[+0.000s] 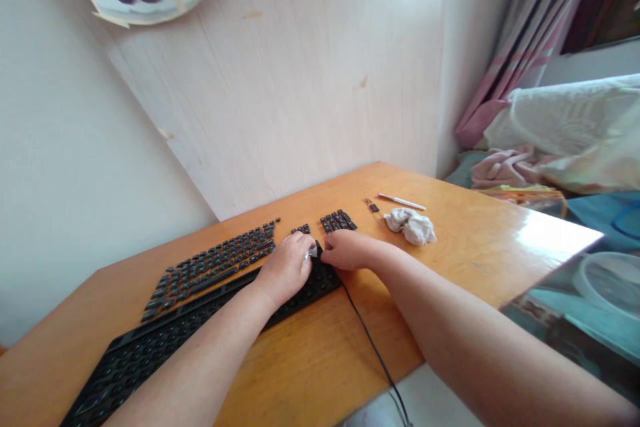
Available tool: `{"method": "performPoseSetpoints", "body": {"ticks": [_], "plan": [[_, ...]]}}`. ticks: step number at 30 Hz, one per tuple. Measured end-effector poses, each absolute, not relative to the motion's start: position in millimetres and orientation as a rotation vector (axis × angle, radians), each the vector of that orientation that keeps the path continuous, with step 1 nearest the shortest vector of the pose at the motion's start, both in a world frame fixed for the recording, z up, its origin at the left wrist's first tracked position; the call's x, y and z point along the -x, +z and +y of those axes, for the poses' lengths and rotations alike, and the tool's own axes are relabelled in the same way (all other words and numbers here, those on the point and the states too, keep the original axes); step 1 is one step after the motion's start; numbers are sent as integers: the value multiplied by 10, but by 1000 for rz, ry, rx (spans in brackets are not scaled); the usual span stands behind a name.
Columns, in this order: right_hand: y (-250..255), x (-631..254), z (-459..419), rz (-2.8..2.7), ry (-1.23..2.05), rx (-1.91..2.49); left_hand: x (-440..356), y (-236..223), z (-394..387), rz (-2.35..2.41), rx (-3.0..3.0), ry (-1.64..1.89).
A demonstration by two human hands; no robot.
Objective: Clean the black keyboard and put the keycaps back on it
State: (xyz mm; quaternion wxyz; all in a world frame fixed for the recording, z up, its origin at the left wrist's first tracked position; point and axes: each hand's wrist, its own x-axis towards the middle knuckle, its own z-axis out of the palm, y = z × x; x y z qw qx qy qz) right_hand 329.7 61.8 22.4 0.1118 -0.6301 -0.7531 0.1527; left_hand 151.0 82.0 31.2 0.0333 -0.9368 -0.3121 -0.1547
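Note:
A long black keyboard [127, 357] lies slantwise on the table, its keycaps off and rows of bare key sockets showing. Over its right part, my left hand [286, 265] is closed around a small piece of white tissue [311, 253]. The tissue is close to the keyboard's upper surface; whether it touches is hidden by the fingers. My right hand [346, 250] has its fingers curled at the keyboard's far right corner, gripping the edge there. Behind the keyboard, loose black keycaps [215, 257] are laid out in rows, with another block of keycaps [339, 221] beyond my right hand.
A crumpled whitish cloth [411, 225], a white pen-like stick [401, 201] and a small dark piece with thin wires [373, 207] lie at the right on the wooden table [465, 240]. A black cable [373, 340] runs over the front edge. A wall stands behind.

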Motion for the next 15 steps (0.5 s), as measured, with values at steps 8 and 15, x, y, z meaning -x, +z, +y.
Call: {"method": "performPoseSetpoints", "body": {"ticks": [8, 15], "plan": [[225, -3299, 609, -2195, 453, 1853, -1520, 371, 882, -963, 2959, -475], [197, -3304, 629, -2186, 460, 1841, -1526, 426, 844, -917, 2863, -410]]}}
